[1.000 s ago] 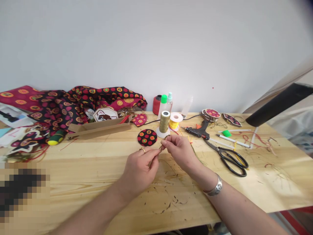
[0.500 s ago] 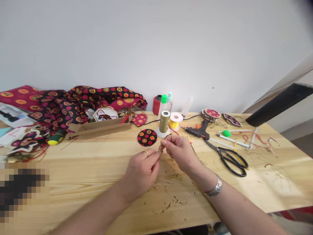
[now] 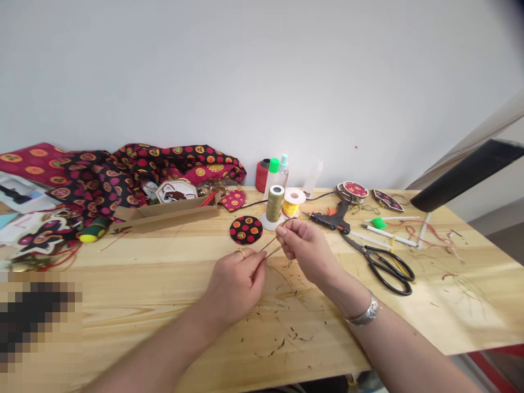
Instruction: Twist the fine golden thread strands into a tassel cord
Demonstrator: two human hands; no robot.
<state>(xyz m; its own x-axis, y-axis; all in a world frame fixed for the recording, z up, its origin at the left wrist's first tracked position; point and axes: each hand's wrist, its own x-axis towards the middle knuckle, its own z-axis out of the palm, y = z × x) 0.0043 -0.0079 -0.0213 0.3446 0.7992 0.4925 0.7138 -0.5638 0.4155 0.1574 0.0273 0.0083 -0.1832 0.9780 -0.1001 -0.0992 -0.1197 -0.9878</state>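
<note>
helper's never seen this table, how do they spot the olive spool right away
On the wooden table, look just beyond the right hand, toward the wall. The olive spool stands there, left of the yellow spool and in front of the green-capped bottle; its height and dull green set it apart.

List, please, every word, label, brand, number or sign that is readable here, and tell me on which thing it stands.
Readable text: none.
White sheet, far left: pink marks, too blurred to read.
Bracelet: its pattern is too small to tell whether it holds a sign.
Olive spool and glue gun: no readable label.
</note>
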